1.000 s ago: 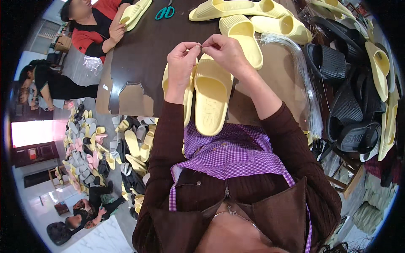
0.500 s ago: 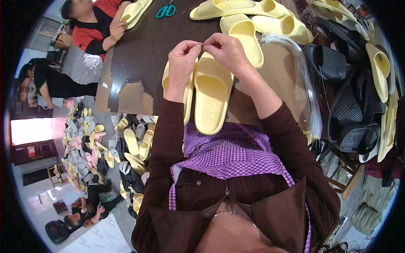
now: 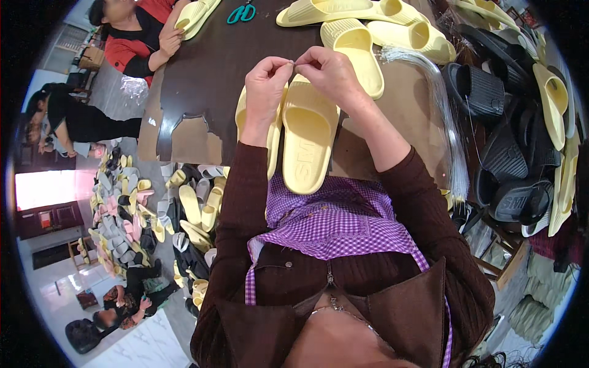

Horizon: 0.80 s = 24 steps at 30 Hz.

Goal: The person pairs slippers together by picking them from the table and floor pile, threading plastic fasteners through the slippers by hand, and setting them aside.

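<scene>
A pair of pale yellow slides lies side by side at the table's near edge, toes pointing away from me. The right slide (image 3: 307, 147) shows fully; the left slide (image 3: 274, 144) is partly covered by my left hand and wrist. Above their toe ends, my left hand (image 3: 265, 86) and my right hand (image 3: 328, 73) meet with thumb and forefinger pinched. Whatever is between the fingertips is too small to make out. Another yellow slide (image 3: 362, 67) lies just beyond my right hand.
Teal-handled scissors (image 3: 241, 13) lie on the dark table (image 3: 202, 80). A bundle of clear strands (image 3: 451, 129) hangs over the right side, beside piled black slides (image 3: 478, 89). A co-worker (image 3: 138, 37) holds yellow slides at the far left. Many slides cover the floor (image 3: 126, 227).
Both hands stay pinched together above the slides, having shifted very slightly away from me. Otherwise the things on the table lie as before.
</scene>
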Tool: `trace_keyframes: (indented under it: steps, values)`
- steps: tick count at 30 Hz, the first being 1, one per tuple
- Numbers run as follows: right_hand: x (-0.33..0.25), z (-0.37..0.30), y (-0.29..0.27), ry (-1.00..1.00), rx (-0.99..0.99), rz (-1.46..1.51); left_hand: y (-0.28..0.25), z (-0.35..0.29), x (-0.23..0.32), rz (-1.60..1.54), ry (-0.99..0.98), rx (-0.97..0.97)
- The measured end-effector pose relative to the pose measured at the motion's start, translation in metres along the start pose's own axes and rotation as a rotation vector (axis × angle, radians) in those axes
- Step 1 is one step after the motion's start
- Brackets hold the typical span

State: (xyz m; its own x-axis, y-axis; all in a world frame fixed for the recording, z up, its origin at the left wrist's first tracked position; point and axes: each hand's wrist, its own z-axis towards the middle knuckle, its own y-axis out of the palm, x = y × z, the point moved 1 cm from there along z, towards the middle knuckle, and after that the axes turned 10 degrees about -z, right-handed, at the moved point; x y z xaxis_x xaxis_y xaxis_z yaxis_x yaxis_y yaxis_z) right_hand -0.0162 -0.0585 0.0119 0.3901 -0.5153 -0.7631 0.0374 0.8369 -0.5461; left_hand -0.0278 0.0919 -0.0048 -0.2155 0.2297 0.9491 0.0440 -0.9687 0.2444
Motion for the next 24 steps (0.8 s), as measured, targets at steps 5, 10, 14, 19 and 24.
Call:
trace_keyframes:
  steps: [5,10,14,19,24]
  values:
    - [-0.001,-0.001,0.000,-0.009,0.002,-0.011,0.002,-0.002,0.002,0.064,0.006,0.003]
    - [0.000,0.001,0.000,0.029,-0.060,0.066,-0.007,0.002,0.003,0.034,-0.102,-0.061]
    - [0.001,0.002,0.000,0.077,-0.120,0.150,-0.014,0.006,0.005,-0.047,-0.227,-0.123]
    - [0.003,0.003,-0.005,0.099,-0.170,0.240,-0.015,0.008,0.006,-0.031,-0.319,-0.190]
    - [0.019,0.008,0.008,0.102,-0.061,0.353,-0.008,0.000,0.003,0.189,-0.043,-0.115]
